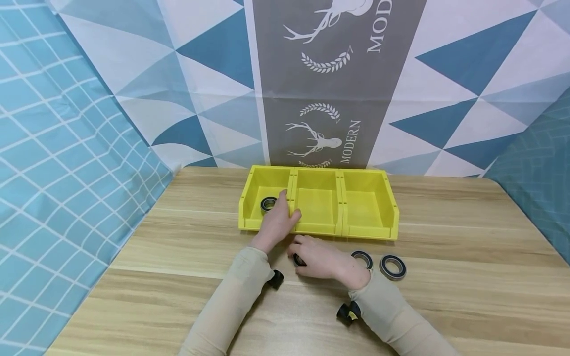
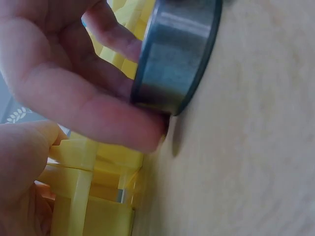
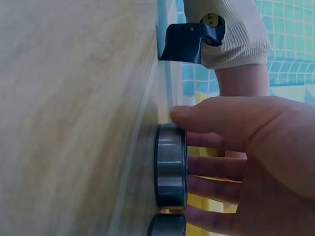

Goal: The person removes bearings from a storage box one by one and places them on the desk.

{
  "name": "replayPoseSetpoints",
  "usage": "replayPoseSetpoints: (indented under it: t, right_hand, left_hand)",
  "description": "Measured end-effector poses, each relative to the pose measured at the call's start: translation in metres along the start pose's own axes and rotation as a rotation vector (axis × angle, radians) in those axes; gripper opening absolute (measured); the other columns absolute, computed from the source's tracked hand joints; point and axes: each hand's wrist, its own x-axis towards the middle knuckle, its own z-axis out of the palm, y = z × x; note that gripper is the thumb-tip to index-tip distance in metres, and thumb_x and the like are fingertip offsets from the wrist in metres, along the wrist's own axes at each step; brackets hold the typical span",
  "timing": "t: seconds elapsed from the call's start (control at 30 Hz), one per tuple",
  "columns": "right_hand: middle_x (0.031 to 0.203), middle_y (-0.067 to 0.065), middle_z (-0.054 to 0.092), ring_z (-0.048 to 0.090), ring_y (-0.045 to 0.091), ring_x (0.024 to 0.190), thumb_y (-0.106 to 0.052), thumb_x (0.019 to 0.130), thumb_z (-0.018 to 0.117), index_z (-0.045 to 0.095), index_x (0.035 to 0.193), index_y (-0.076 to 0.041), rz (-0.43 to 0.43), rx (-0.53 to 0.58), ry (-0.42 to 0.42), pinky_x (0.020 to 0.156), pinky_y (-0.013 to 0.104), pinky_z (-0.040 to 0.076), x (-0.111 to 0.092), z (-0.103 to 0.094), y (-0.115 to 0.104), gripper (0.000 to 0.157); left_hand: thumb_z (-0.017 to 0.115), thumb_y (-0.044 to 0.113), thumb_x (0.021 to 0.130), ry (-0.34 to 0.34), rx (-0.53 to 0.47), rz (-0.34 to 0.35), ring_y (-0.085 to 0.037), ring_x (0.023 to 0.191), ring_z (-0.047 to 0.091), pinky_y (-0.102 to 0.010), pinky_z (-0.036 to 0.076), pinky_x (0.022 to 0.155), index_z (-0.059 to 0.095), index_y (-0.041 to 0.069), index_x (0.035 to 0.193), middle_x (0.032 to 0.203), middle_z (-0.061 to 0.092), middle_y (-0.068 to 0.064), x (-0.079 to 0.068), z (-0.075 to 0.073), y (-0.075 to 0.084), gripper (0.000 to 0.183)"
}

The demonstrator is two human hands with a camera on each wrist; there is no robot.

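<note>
My left hand (image 1: 277,220) reaches over the front of the yellow bins (image 1: 315,199), at the divider between the left and middle compartments. Index finger and thumb look straight and spread. A ball bearing (image 1: 268,203) lies in the left compartment, partly covered by this hand. On the table before the bins, my right hand (image 1: 320,258) curls its fingers and thumb around another bearing (image 2: 179,54). That one stands flat on its face, thumb tip at its edge in the right wrist view (image 3: 171,167). A third bearing (image 1: 362,258) shows partly behind the right wrist.
A further bearing (image 1: 393,267) lies to the right on the wooden table (image 1: 467,296). The bins stand near the back edge, before a patterned cloth (image 1: 222,64). Black wrist mounts (image 1: 276,280) sit under both sleeves, close over the table.
</note>
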Motion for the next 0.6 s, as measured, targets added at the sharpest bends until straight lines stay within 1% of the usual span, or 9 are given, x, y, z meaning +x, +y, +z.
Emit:
replayPoseSetpoints:
  t: [0.1,0.17,0.23,0.3,0.4,0.47,0.53,0.6]
  right_hand:
    - [0.104,0.001,0.055,0.054,0.015,0.095,-0.023,0.082,0.061,0.062,0.106,-0.012,0.006,0.01,0.019,0.086,0.032,0.045,0.001,-0.003,0.003,0.027]
    - [0.103,0.001,0.056,0.055,0.014,0.092,-0.023,0.083,0.06,0.062,0.105,-0.012,0.015,0.025,0.057,0.083,0.031,0.046,0.002,-0.006,0.006,0.024]
    - [0.1,0.001,0.058,0.055,0.013,0.089,-0.022,0.084,0.061,0.062,0.104,-0.011,0.03,0.036,0.127,0.08,0.03,0.047,0.003,-0.011,0.01,0.023]
    - [0.098,0.001,0.059,0.056,0.014,0.088,-0.02,0.084,0.061,0.063,0.103,-0.009,0.056,0.034,0.21,0.079,0.031,0.047,0.003,-0.015,0.014,0.022]
    - [0.095,0.003,0.06,0.057,0.017,0.087,-0.017,0.083,0.062,0.064,0.102,-0.007,0.099,0.017,0.352,0.079,0.032,0.048,0.006,-0.019,0.02,0.021]
    - [0.095,0.004,0.059,0.056,0.018,0.087,-0.017,0.083,0.062,0.064,0.101,-0.006,0.131,0.003,0.425,0.078,0.032,0.048,0.008,-0.019,0.024,0.021]
    - [0.095,0.005,0.059,0.056,0.018,0.087,-0.017,0.083,0.062,0.063,0.101,-0.005,0.161,0.005,0.476,0.077,0.032,0.049,0.012,-0.019,0.027,0.022]
    - [0.097,0.006,0.059,0.056,0.019,0.089,-0.018,0.083,0.062,0.062,0.102,-0.004,0.196,0.013,0.489,0.076,0.032,0.049,0.015,-0.019,0.029,0.024]
  left_hand:
    - [0.049,0.032,0.09,-0.001,-0.002,-0.003,-0.029,0.09,0.059,-0.043,0.048,0.078,0.017,0.004,0.142,0.135,0.044,-0.017,0.0,0.001,0.001,0.067]
    - [0.048,0.033,0.09,-0.005,0.005,-0.005,-0.03,0.091,0.059,-0.043,0.048,0.079,0.018,0.004,0.141,0.135,0.044,-0.017,0.0,0.001,0.001,0.067]
    - [0.048,0.035,0.09,-0.013,0.015,-0.004,-0.032,0.095,0.058,-0.044,0.047,0.081,0.017,0.003,0.141,0.136,0.042,-0.018,0.0,0.0,0.002,0.068]
    - [0.046,0.038,0.091,-0.029,0.018,-0.006,-0.034,0.104,0.055,-0.045,0.045,0.087,0.016,0.002,0.142,0.138,0.039,-0.019,0.0,-0.001,0.001,0.069]
    - [0.042,0.045,0.092,-0.058,0.01,-0.008,-0.036,0.117,0.047,-0.046,0.04,0.095,0.014,0.001,0.143,0.141,0.034,-0.021,0.0,-0.004,0.001,0.072]
    - [0.038,0.047,0.093,-0.069,-0.01,-0.001,-0.036,0.123,0.041,-0.046,0.035,0.1,0.015,0.001,0.143,0.142,0.032,-0.021,0.0,-0.007,0.001,0.071]
    - [0.033,0.046,0.095,-0.068,-0.026,0.013,-0.034,0.126,0.038,-0.045,0.032,0.102,0.018,0.0,0.143,0.143,0.032,-0.021,0.001,-0.01,0.0,0.068]
    - [0.03,0.043,0.097,-0.055,-0.038,0.031,-0.033,0.127,0.037,-0.044,0.031,0.103,0.023,-0.001,0.141,0.141,0.035,-0.02,0.003,-0.013,0.0,0.062]
